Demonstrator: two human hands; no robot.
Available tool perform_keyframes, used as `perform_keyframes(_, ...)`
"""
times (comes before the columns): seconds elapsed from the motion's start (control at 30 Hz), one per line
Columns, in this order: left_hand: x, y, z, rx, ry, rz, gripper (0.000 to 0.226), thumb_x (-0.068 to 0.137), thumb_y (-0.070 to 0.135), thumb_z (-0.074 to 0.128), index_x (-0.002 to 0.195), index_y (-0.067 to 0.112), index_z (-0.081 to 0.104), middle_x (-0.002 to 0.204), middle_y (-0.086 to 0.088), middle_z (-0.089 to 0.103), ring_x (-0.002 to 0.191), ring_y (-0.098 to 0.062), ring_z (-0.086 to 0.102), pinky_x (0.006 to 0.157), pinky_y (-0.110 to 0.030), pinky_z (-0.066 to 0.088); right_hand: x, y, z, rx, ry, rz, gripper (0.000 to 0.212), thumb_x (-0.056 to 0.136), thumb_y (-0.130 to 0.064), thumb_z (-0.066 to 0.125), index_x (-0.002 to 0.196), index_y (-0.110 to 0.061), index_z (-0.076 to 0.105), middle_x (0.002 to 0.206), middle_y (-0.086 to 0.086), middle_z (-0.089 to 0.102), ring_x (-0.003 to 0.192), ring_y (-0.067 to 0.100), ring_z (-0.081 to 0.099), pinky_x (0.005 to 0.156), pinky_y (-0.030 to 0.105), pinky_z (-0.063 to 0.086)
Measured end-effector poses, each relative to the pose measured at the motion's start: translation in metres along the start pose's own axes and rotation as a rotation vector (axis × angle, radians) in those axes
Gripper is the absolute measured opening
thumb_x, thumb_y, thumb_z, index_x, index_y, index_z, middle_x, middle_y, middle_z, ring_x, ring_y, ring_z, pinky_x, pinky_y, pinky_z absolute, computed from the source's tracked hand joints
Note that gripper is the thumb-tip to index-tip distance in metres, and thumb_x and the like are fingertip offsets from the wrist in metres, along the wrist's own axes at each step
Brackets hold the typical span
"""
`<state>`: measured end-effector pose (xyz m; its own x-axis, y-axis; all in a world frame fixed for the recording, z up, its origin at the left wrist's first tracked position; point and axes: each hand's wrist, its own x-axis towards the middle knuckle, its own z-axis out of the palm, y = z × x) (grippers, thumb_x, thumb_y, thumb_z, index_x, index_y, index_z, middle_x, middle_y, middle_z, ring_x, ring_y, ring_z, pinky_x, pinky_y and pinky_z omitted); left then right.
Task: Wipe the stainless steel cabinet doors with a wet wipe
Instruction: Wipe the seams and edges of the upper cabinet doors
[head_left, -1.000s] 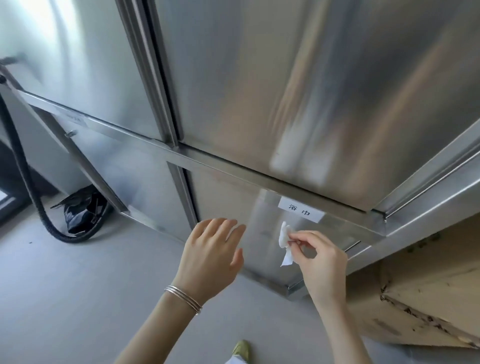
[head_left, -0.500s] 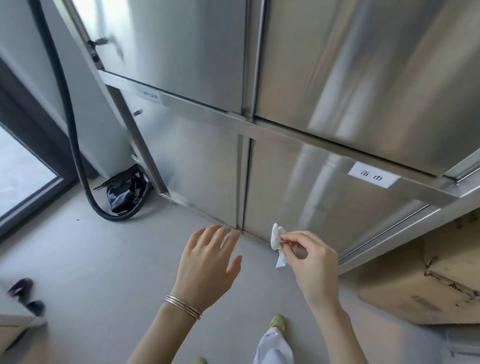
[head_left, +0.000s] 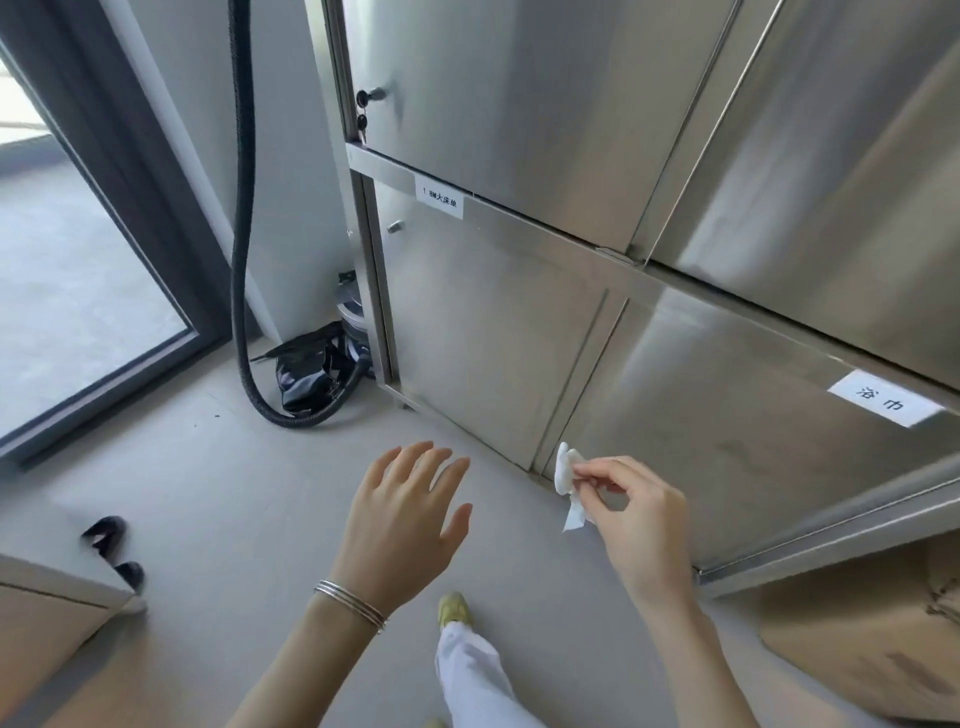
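A stainless steel cabinet fills the upper right, with upper doors (head_left: 519, 114) and lower doors (head_left: 488, 332). My right hand (head_left: 639, 525) pinches a small crumpled white wet wipe (head_left: 568, 475) between thumb and fingertips, in front of the bottom edge of the lower right door (head_left: 727, 415). Whether the wipe touches the steel I cannot tell. My left hand (head_left: 405, 519) hovers over the floor with fingers spread and holds nothing; thin bangles circle its wrist.
White labels (head_left: 883, 400) are stuck on the cabinet rails. A black hose (head_left: 240, 260) hangs down to a black bag (head_left: 311, 369) in the corner. Cardboard boxes (head_left: 872, 634) sit at right, black shoes (head_left: 111, 540) at left. A glass door (head_left: 78, 291) is far left.
The view has swung left and down, bringing the floor, hose and glass door into sight. Both hands keep their pose, the right one still pinching the wipe near the lower door.
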<state>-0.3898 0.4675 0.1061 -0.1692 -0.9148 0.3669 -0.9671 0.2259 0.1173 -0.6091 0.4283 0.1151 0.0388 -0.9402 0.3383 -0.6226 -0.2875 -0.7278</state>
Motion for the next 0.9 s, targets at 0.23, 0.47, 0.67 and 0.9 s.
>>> perform_keyframes(0.23,0.042,-0.069,0.016,0.026,0.017,-0.004,0.04,0.068,0.029,0.082,0.104,0.013,0.073,0.103,-0.003,0.071,0.099,-0.027,0.067,0.087,-0.042,0.054,0.061,-0.004,0.062,0.018,0.005,0.025,0.023,0.072,0.005,0.074,0.08,-0.017,0.073,0.076,-0.014,0.067,0.077,0.001,0.057,0.067,0.009,0.042)
perform_keyframes(0.47,0.123,-0.149,0.027,0.07,-0.012,0.073,0.039,0.069,0.033,0.081,0.103,0.016,0.072,0.102,0.001,0.07,0.1,-0.023,0.067,0.09,-0.041,0.052,0.156,-0.018,0.135,0.056,0.031,0.065,0.021,0.073,0.002,0.075,0.079,-0.018,0.073,0.076,-0.016,0.066,0.079,-0.005,0.057,0.067,0.004,0.039)
perform_keyframes(0.67,0.181,-0.212,0.043,0.096,-0.053,0.133,0.035,0.072,0.037,0.076,0.102,0.02,0.072,0.102,0.005,0.068,0.101,-0.019,0.065,0.092,-0.037,0.051,0.228,-0.036,0.181,0.052,0.007,0.0,0.02,0.073,0.003,0.076,0.078,-0.016,0.073,0.074,-0.013,0.066,0.075,0.003,0.056,0.066,0.006,0.04)
perform_keyframes(0.9,0.227,-0.299,0.06,0.074,-0.071,0.174,0.035,0.075,0.034,0.071,0.106,0.019,0.069,0.105,0.003,0.067,0.107,-0.021,0.062,0.095,-0.04,0.049,0.269,-0.057,0.246,0.019,0.039,0.02,0.02,0.072,0.003,0.077,0.076,-0.016,0.073,0.073,-0.014,0.066,0.065,0.006,0.058,0.065,0.011,0.043)
